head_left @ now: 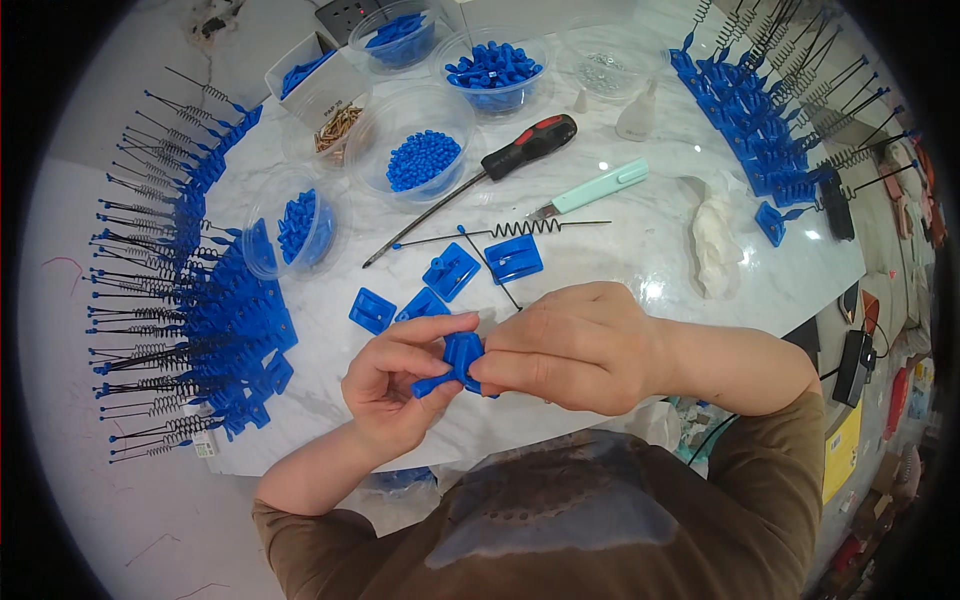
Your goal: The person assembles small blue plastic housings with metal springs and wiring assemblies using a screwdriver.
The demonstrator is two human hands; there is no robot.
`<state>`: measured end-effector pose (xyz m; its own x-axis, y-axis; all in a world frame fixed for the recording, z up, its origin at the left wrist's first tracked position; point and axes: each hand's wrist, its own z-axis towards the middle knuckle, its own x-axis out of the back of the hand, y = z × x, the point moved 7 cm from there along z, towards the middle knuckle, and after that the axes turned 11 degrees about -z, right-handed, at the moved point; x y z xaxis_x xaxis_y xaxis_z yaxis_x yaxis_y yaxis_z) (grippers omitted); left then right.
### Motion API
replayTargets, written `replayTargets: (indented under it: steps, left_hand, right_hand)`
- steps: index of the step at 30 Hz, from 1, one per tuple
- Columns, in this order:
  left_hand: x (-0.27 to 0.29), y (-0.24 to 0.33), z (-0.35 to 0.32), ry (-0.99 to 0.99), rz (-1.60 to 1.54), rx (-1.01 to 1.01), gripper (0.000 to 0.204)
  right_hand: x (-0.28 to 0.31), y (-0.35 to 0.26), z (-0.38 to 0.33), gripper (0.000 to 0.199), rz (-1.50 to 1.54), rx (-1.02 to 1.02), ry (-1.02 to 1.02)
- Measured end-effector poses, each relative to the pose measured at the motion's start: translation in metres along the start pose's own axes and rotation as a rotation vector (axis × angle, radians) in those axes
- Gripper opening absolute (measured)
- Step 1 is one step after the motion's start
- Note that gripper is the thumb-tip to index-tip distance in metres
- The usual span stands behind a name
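Note:
Just in front of my body, both hands grip a blue plastic part (461,352) with a flat face and a rounded stub at its lower left. Thumb and fingers of my left hand (392,385) pinch it from the left. My right hand (575,348) has its fingertips closed on its right edge, and they hide that side. A thin black rod (483,260) with a blue tip runs down to my right knuckles; whether that hand touches it, I cannot tell. Beyond my hands lie several blue base plates (372,311) and a black spring wire (525,229).
A screwdriver (515,150) and a mint-green utility knife (600,187) lie mid-table. Behind stand tubs of blue beads (424,160), blue pieces (495,68) and brass-coloured screws (340,128). Blue parts with spring wires crowd the left (225,330) and far right (750,125). Crumpled tissue (712,240) lies right.

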<state>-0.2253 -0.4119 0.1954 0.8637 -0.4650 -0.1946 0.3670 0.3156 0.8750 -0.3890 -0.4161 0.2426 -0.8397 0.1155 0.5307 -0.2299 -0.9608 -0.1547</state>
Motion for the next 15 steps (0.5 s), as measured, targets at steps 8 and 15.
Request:
replayTargets:
  steps: [8,15]
  left_hand:
    - [-0.002,-0.001,0.003,-0.007,-0.024,0.050,0.024]
    - [-0.003,0.000,0.003,0.009,-0.003,0.081,0.020]
  right_hand:
    - [0.001,-0.005,-0.002,0.024,-0.075,0.072,0.081]
    - [0.000,-0.008,-0.001,0.024,-0.164,0.083,0.040]
